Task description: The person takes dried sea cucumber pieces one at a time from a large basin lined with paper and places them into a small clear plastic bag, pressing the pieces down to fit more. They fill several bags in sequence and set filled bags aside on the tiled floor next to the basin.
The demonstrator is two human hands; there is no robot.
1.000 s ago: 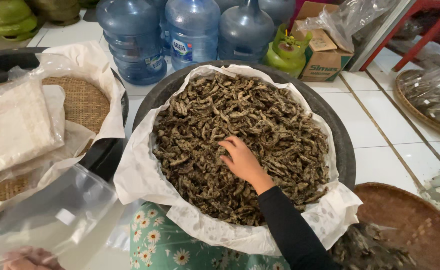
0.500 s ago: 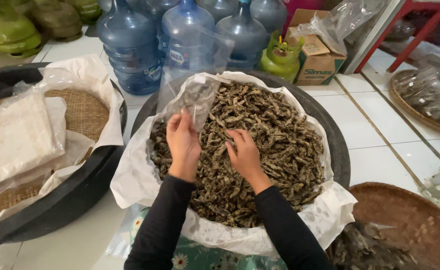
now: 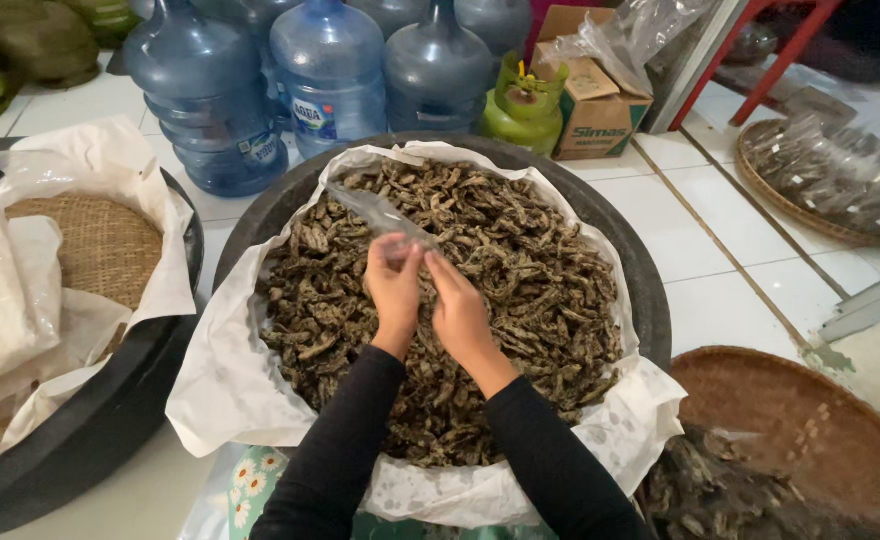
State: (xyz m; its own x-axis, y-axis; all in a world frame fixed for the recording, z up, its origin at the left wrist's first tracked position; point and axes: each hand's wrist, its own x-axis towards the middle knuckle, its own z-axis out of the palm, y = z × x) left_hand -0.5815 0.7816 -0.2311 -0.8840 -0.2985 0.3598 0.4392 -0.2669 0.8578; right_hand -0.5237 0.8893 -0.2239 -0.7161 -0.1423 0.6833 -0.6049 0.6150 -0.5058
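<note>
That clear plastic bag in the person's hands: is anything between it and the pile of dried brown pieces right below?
Nothing visible is in the way. The left hand and right hand hold the clear plastic bag directly over the dried brown pieces, which lie uncovered in the paper-lined black basin.

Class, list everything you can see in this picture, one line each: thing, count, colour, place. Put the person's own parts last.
Dried snack pieces: a heap, dark brown, in the centre basin.
Basin: one, black, round, centre.
Paper liner: one, white, draped over the basin's rim.
Clear plastic bag: one, see-through, above the heap at both hands.
Water jugs: at least four, blue, at the back.
Gas cylinder: one, green, behind the basin.
Cardboard box: one, brown, back right.
Woven trays: three, brown, left, lower right and far right.
Left hand: one, black sleeve, holding the bag.
Right hand: one, black sleeve, at the bag's mouth.
</note>
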